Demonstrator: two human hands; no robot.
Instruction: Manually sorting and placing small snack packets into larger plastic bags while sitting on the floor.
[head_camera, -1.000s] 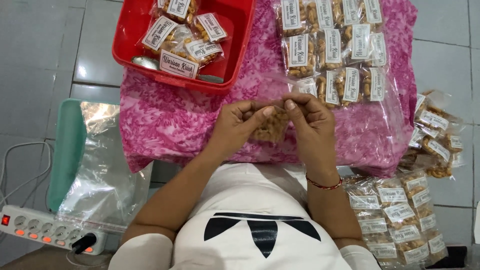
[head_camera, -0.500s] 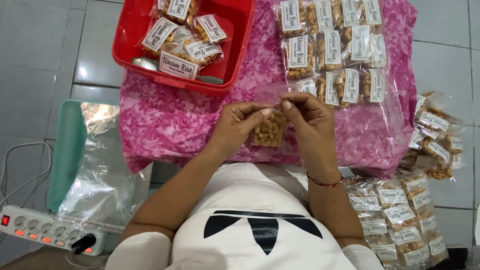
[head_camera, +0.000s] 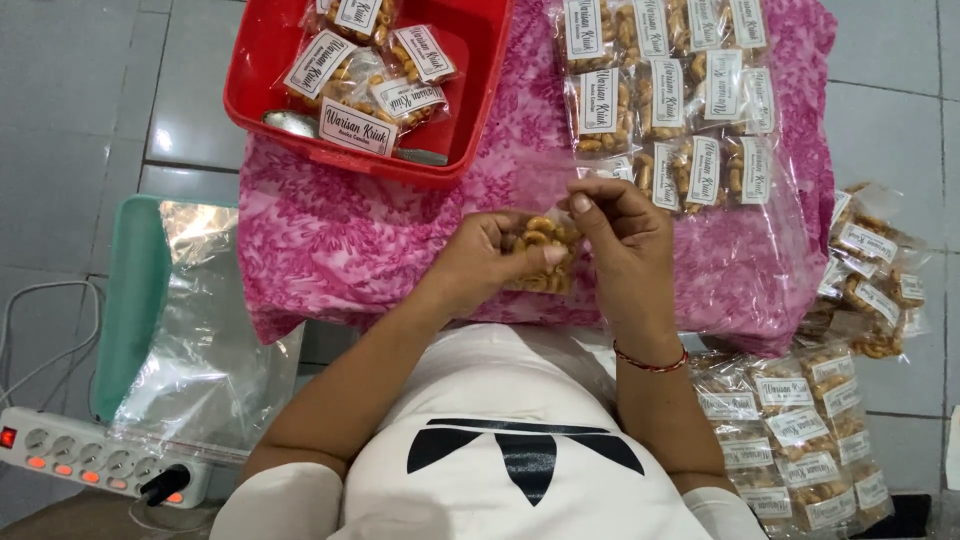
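Holding a small clear snack bag (head_camera: 543, 258) of curled golden crackers between both hands, just above the pink floral cloth (head_camera: 350, 250). Pinched at its left side by the left hand (head_camera: 490, 262), thumb laid across the front and fingers (head_camera: 548, 256) clamped on the plastic; gripped at its right upper edge by the right hand (head_camera: 625, 250), fingers (head_camera: 578, 203) closed on the bag's top. Long axis roughly upright, mouth away from the body, contents sagging toward the wrists; both hands touching it, neither nearer than the other. Beyond the fingers, further from the body: rows of labelled sealed packets (head_camera: 665, 90) lying on the cloth to the right, and a red tub (head_camera: 270, 60) with more packets to the left. Right of the right wrist, two more heaps of packets (head_camera: 800, 440) on the tiled floor. Left of the left forearm, well apart, a teal tray (head_camera: 135, 300) under clear plastic sheets and a white power strip (head_camera: 90, 460).
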